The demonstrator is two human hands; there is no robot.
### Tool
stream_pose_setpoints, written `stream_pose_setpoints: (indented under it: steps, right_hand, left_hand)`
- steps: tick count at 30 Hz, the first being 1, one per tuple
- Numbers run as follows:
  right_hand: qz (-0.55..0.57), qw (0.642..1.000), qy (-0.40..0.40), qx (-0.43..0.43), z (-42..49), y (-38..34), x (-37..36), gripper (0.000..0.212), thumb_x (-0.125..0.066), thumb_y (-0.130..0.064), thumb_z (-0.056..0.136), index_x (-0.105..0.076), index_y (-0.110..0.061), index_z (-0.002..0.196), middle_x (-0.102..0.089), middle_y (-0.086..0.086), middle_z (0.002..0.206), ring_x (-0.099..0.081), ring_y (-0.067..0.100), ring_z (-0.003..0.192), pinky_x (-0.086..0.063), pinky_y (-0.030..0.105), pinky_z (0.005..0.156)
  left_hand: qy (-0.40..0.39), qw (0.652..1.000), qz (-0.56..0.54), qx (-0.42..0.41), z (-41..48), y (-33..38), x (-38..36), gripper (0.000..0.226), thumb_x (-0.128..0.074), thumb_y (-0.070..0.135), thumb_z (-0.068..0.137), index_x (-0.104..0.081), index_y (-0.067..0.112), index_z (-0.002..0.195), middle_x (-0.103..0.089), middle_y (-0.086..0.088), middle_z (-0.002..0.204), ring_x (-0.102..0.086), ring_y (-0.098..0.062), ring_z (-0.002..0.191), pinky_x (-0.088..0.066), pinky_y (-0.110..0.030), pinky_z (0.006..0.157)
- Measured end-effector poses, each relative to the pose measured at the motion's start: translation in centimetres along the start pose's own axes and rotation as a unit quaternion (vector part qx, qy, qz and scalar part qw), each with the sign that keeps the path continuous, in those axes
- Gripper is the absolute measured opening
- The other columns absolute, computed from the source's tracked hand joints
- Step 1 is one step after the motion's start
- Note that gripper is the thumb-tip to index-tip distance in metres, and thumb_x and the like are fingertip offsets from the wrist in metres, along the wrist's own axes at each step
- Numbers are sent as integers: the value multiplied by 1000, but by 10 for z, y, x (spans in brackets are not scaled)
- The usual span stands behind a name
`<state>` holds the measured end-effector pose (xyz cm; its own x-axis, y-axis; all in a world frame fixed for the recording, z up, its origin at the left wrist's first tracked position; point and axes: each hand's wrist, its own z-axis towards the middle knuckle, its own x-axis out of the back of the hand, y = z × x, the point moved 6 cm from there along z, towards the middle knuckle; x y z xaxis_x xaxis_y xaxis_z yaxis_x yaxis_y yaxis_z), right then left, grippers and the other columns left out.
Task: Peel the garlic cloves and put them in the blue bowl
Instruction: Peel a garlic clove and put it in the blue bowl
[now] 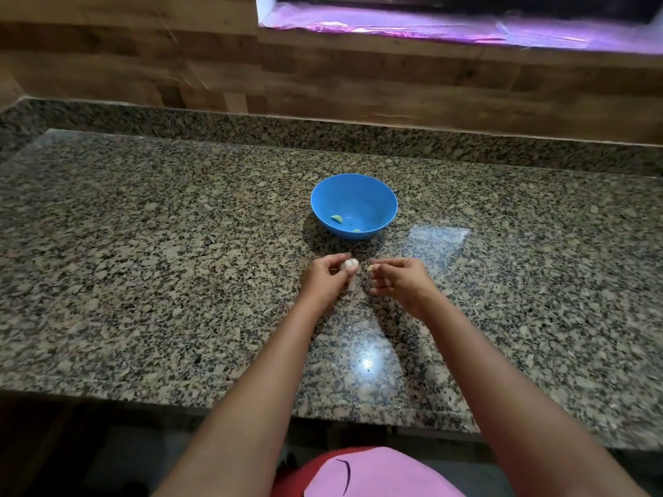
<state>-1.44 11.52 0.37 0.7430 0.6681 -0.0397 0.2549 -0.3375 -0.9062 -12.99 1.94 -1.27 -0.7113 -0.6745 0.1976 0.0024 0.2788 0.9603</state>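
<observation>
Two bare arms reach out from six o'clock over a speckled grey and tan stone counter [143, 263]. Down at the very bottom is a bit of pink cloth [376, 475] with red beside it.

Near the middle of the counter, the left hand [328, 278] curls its fingers round a small white garlic bulb [349, 267] with papery skin. The bulb sticks out at the three o'clock side of that hand. The right hand [398, 281] is just beside it, at three o'clock from the bulb, but not touching the left hand. Its thumb and first finger pinch a tiny pale garlic clove [371, 268]. Its other fingers are bent loosely.

At twelve o'clock from the hands, close by, sits a round blue plastic bowl [373, 195]. Inside it lie two little yellow-green peeled cloves [337, 218], near the six o'clock side of the bowl.

Farther back, at twelve o'clock, a brown wooden plank wall [179, 59] stands behind the counter. Up high toward one o'clock is a window sill with shiny purple plastic sheet [448, 26].
</observation>
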Motion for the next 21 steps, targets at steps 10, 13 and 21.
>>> stream_pose_setpoints:
  steps: [10, 13, 21]
  right_hand:
    - [119, 991, 22, -55, -11, 16, -3, 18, -53, 2, 90, -60, 11, 103, -62, 14, 79, -59, 16, 62, -56, 24, 53]
    - [153, 987, 20, -54, -18, 18, -4, 17, -52, 2, 90, -61, 9, 103, -64, 13, 79, -59, 17, 66, -56, 25, 56]
    - [172, 983, -17, -64, -38, 14, 18, 7, -55, 4, 88, -62, 6, 86, -62, 15, 77, -58, 20, 68, -58, 27, 58]
  left_hand:
    - [62, 982, 155, -90, -17, 9, 9, 36, -64, 19, 87, -60, 12, 123, -48, -8, 123, -48, -20, 113, -48, -28, 91]
    - [16, 983, 129, -128, -27, 21, 4, 25, -67, 14, 85, -68, 7, 109, -60, -3, 101, -58, -9, 85, -49, -12, 66]
    - [-21, 992, 32, -119, -40, 29, -29, 16, -70, 4, 80, -72, -1, 95, -70, -8, 85, -64, 0, 72, -51, -14, 73]
